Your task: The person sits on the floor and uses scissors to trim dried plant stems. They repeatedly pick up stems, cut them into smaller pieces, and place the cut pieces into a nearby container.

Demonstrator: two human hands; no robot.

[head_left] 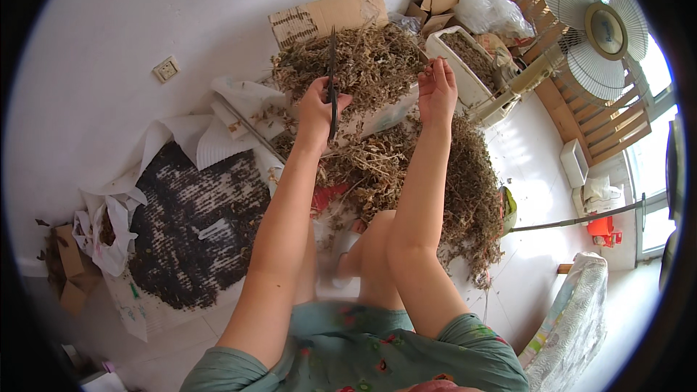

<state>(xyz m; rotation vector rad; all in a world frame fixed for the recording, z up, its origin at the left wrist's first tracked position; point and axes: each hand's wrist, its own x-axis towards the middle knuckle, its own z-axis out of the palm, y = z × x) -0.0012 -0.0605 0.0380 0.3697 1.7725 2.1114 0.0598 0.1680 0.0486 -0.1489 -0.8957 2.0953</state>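
Observation:
My left hand (316,112) is closed around dark scissors (332,98), seen nearly edge-on with the blades pointing away from me. They are over a heap of dried plants (370,58) piled in a box at the far middle. To the right of that heap, my right hand (436,94) is raised with its fingertips pinched together on a small brown bit of dried plant (441,59). A larger pile of dried stalks (465,181) lies on the floor below and behind my right forearm.
Dark loose bits cover a white sheet (196,225) at left, beside a white plastic bag (112,236). A white planter of soil (465,58) stands at far right, near a standing fan (606,33) and a wooden slatted frame (602,123). A long pole (573,221) crosses the right side.

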